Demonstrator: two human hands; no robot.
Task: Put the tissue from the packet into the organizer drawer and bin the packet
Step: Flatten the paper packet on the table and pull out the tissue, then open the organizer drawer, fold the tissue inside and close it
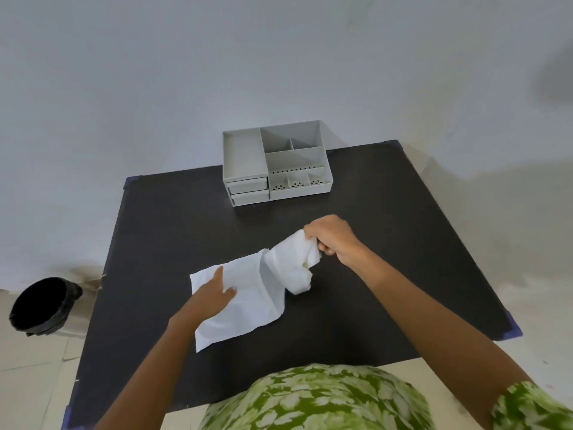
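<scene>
A flat white packet (pixel 248 311) lies on the black table (pixel 387 231) in front of me. My left hand (pixel 214 296) presses down on its left part, holding it in place. My right hand (pixel 331 240) is closed around a bunched white tissue (pixel 291 262) that stretches up and to the right out of the packet's right end. The grey organizer (pixel 245 156) stands at the far edge of the table. Its two small drawers (pixel 248 190) at the lower left front are shut.
A bin with a black liner (pixel 43 305) stands on the floor left of the table. A pale wall is close behind the organizer. My green patterned clothing (pixel 316 398) is at the table's near edge.
</scene>
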